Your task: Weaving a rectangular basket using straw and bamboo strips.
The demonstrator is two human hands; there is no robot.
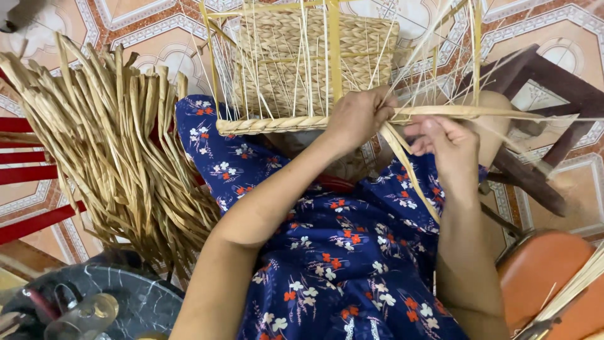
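We see a half-woven basket (302, 69) lying on the person's lap, its plaited wall coarse and tan, with a thick braided rim (270, 124) running across at the lower edge. Thin, pale upright stakes (302, 38) fan out from the weave toward twelve o'clock, stiff and straw-like, framed by a few broader yellow slats.

The left hand (358, 116) sits at the centre of the view, its grip clenched over the braided rim where the weave ends. At three o'clock from it, the right hand (447, 148) has its grip pinched on a flat, ribbon-like fibre strand (409, 167) that slants down toward five o'clock; another strand runs level from the rim toward the right edge.

At nine o'clock a large bundle of dried fibre strips (107, 138) lies heaped, flattened, crinkled and straw-coloured, spreading like a fan. The lap is covered by a dark blue dress (327, 252) printed with small white and red flowers. At two o'clock stands a dark wooden stool (541, 101) on the patterned tile floor (151, 31). At four o'clock sits a smooth orange seat (541, 277), and at seven o'clock a round dark marbled surface (126, 296).
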